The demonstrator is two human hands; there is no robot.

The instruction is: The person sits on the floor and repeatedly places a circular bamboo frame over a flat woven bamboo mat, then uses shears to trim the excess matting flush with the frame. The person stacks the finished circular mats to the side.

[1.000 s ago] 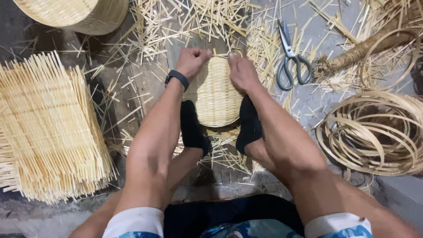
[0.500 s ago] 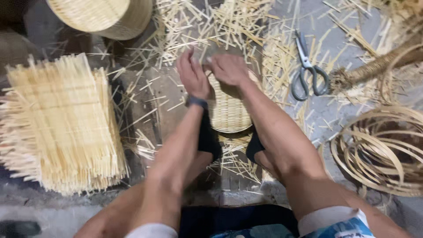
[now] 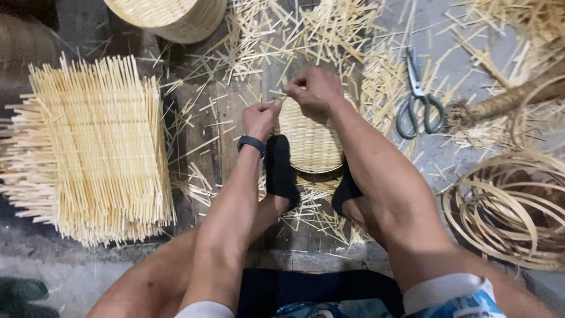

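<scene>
Small woven basket [image 3: 310,141] between the feet, woven mats [image 3: 88,147] left, scissors [image 3: 418,97] right, coiled strips [image 3: 506,206] near right.

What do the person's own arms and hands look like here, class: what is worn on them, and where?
Both arms are bare from the upper arm down. The left hand has a dark band around its wrist; the right hand and its wrist wear nothing. Pale short sleeves with a blue patterned edge show at the frame's bottom. No gloves or rings are visible.

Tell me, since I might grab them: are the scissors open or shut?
Shut: the scissors lie with blades together in one line, handles side by side.
</scene>
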